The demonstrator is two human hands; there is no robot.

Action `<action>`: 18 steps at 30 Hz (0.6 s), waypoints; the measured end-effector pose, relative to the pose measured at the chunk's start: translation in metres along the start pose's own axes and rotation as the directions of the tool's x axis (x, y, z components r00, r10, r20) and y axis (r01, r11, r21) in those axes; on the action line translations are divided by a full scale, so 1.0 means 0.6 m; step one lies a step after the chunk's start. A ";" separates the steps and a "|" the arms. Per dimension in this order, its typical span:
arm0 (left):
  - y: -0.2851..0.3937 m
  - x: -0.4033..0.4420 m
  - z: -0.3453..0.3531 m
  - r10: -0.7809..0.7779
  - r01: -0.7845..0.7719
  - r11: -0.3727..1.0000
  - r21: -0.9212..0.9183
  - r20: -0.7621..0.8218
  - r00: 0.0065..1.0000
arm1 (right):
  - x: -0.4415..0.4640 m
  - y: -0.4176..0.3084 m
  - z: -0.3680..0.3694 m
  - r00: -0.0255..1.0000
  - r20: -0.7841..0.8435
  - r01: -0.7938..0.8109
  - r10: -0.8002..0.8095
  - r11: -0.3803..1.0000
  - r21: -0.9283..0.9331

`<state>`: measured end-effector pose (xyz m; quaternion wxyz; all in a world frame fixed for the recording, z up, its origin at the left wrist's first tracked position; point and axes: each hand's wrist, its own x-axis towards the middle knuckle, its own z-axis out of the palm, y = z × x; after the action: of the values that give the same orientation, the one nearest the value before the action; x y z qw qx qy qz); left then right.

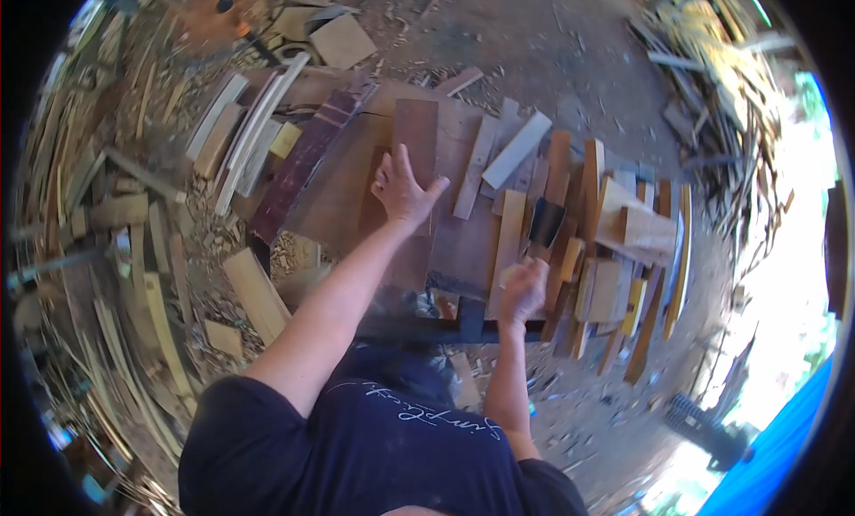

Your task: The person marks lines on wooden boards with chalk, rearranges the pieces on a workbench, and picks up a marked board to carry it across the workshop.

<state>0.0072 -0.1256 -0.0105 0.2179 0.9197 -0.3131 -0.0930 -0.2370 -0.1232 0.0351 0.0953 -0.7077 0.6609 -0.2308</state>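
Observation:
My left hand [408,194] rests on a flat brown board [416,124] at the middle of the workbench, with the thumb and forefinger spread and the other fingers partly bent. My right hand [525,292] is closed around the handle of a short tool with a wide dark head [546,220], which flares away from the fist. Whether it is a brush or a blade I cannot tell. Beneath and beside that fist lie several wood strips, among them a pale strip [506,249].
A dark reddish plank [312,151] and curved pale pieces [258,133] lie on the bench's left. Wood blocks [648,234] are stacked at its right end. Scrap heaps [712,80] flank the bench; chips cover the ground. An orange object [218,13] stands beyond it.

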 end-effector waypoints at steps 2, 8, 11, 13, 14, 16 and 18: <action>0.009 -0.018 0.007 -0.051 0.051 0.999 0.007 -0.001 0.999 | 0.030 0.040 -0.022 0.995 -0.085 -0.054 0.045 0.993 -0.102; 0.009 -0.026 0.005 -0.102 0.102 0.994 -0.030 -0.007 0.995 | 0.048 0.124 -0.017 0.990 0.119 0.111 -0.072 0.926 -0.362; -0.010 -0.040 -0.024 -0.052 0.051 0.997 -0.055 0.000 0.999 | 0.033 0.122 -0.004 0.982 0.190 0.079 -0.013 0.935 -0.347; -0.027 -0.063 -0.037 -0.037 0.041 0.995 -0.091 0.046 0.998 | 0.020 0.112 -0.005 0.981 0.196 0.075 0.000 0.923 -0.377; -0.038 -0.080 -0.040 0.007 -0.001 0.996 -0.093 0.059 0.998 | 0.017 0.107 -0.004 0.982 0.186 0.048 0.031 0.913 -0.405; -0.056 -0.111 -0.043 0.033 -0.027 0.995 -0.097 0.066 0.997 | 0.011 0.094 -0.002 0.982 0.185 0.039 0.047 0.901 -0.433; -0.069 -0.142 -0.046 0.081 -0.074 0.988 -0.138 0.045 0.996 | 0.006 0.075 -0.003 0.998 0.037 0.052 -0.041 0.922 -0.383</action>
<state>-0.0291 -0.0345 -0.0020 0.2755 0.8871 -0.3472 -0.1289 -0.2780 -0.1312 0.0173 -0.0411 -0.7313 0.6750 -0.0891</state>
